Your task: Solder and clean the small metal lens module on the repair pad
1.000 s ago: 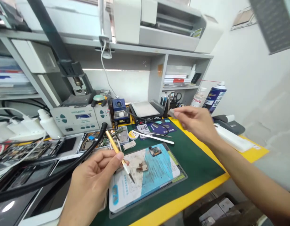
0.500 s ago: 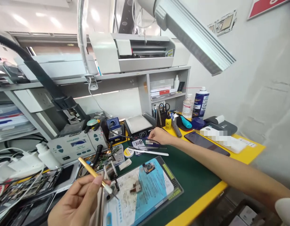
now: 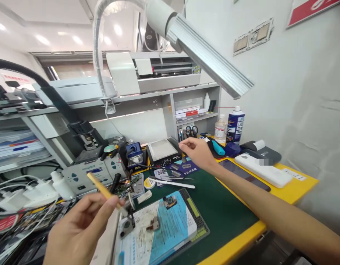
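My left hand (image 3: 76,228) pinches a slim gold-handled pen-like tool (image 3: 100,187); its thin tip is blurred, pointing down over a small camera module (image 3: 127,225). That module lies on the left of a blue-and-white printed block (image 3: 177,221). A second camera module (image 3: 170,201) rests near the block's far edge, with a small brown-and-silver part (image 3: 153,223) between them. Beside the hot plate (image 3: 163,149), my right hand (image 3: 197,152) is raised with thumb and fingers pinched together; what they hold, if anything, I cannot make out. Small grey metal pieces (image 3: 186,166) lie below it on a purple sheet.
White-handled tool (image 3: 175,183) and tweezers lie behind the block. A solder spool (image 3: 130,202) stands near my left hand. A dark phone (image 3: 241,175) and white phone-shaped item (image 3: 262,170) lie at right. A lamp (image 3: 211,55) hangs overhead; circuit boards crowd the left.
My right hand has lifted off the purple sheet, uncovering small grey pieces. The left hand has shifted slightly left and down with the tool, uncovering the left camera module. The view has tilted up.
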The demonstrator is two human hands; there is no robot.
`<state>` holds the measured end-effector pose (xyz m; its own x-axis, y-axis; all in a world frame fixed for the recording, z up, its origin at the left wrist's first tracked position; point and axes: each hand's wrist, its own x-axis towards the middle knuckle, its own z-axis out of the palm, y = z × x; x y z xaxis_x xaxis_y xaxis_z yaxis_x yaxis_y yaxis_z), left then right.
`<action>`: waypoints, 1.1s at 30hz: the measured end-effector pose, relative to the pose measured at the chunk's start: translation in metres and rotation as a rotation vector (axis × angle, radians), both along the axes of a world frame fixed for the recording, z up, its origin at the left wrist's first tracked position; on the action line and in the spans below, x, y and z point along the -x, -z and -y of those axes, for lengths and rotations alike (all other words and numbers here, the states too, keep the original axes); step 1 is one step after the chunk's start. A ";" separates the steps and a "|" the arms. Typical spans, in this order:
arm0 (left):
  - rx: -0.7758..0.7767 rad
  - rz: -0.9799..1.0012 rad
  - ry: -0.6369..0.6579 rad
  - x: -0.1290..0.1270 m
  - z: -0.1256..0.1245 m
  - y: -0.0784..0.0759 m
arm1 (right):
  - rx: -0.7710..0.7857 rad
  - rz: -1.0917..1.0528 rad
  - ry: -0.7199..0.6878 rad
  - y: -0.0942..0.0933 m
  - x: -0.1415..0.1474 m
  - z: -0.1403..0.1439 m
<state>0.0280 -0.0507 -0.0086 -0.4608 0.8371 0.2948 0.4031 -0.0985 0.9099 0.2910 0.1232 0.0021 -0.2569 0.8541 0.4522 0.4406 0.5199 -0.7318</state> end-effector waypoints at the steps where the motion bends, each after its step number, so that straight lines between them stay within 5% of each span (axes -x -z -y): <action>1: 0.035 -0.048 0.059 -0.005 -0.001 -0.010 | -0.002 -0.036 -0.063 -0.005 0.000 0.009; 5: 0.044 -0.171 0.290 -0.032 -0.013 -0.038 | 0.126 -0.024 -0.485 -0.011 0.010 0.049; 7: 0.077 -0.194 0.430 -0.048 -0.019 -0.042 | 0.199 -0.005 -0.665 -0.007 0.017 0.064; 11: 0.122 -0.224 0.481 -0.069 -0.026 -0.040 | 0.334 -0.127 -0.854 0.003 0.026 0.078; 18: 0.187 -0.479 0.427 -0.037 -0.016 -0.040 | 0.592 -0.098 -0.688 0.008 0.027 0.077; 24: 0.250 -0.867 0.665 -0.007 -0.011 -0.022 | 0.942 -0.263 -0.588 0.024 0.037 0.077; 33: 0.094 -0.922 0.732 -0.005 -0.028 0.014 | 1.024 -0.341 -0.524 0.032 0.040 0.076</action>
